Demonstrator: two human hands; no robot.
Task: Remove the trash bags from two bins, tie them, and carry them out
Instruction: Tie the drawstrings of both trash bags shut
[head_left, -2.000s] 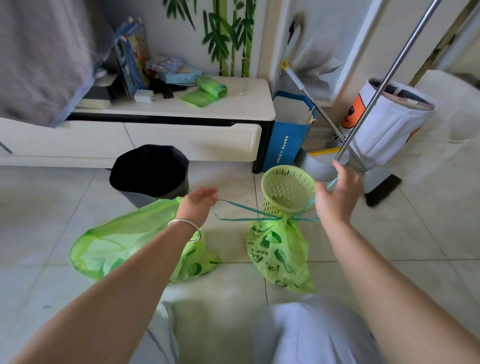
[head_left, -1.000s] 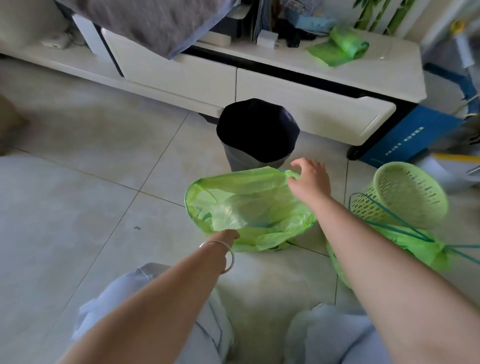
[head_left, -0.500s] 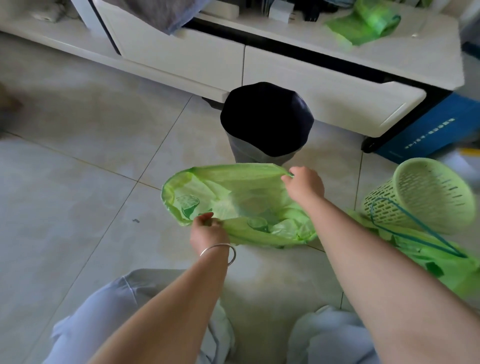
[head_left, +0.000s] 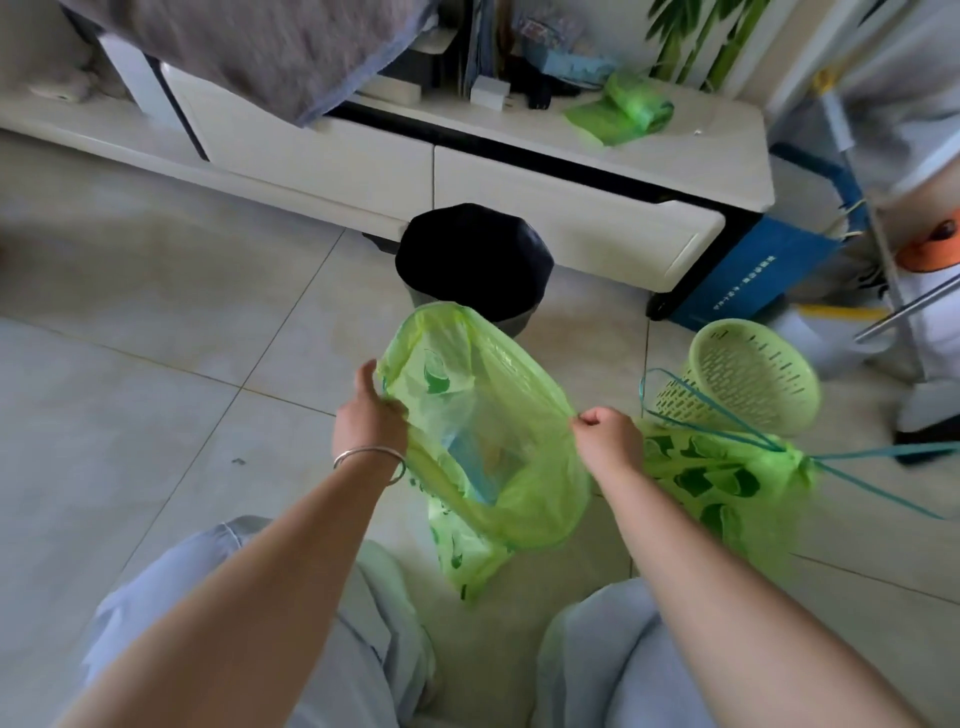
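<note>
An open green trash bag hangs between my hands above the floor, its mouth wide and some trash visible inside. My left hand grips the left side of its rim. My right hand pinches the right side of the rim. A second green trash bag, cinched shut with blue drawstrings, lies on the floor to the right. Behind it stands an empty green perforated bin. A grey bin with a black liner stands just beyond the open bag.
A low white cabinet runs along the back, with a roll of green bags on top. A blue paper bag, a metal pole and a white printed bag stand at the right. My knees fill the bottom.
Both hands moved from the tied bag's drawstrings to the open bag on the left, took hold of its rim and lifted it upright off the floor.
</note>
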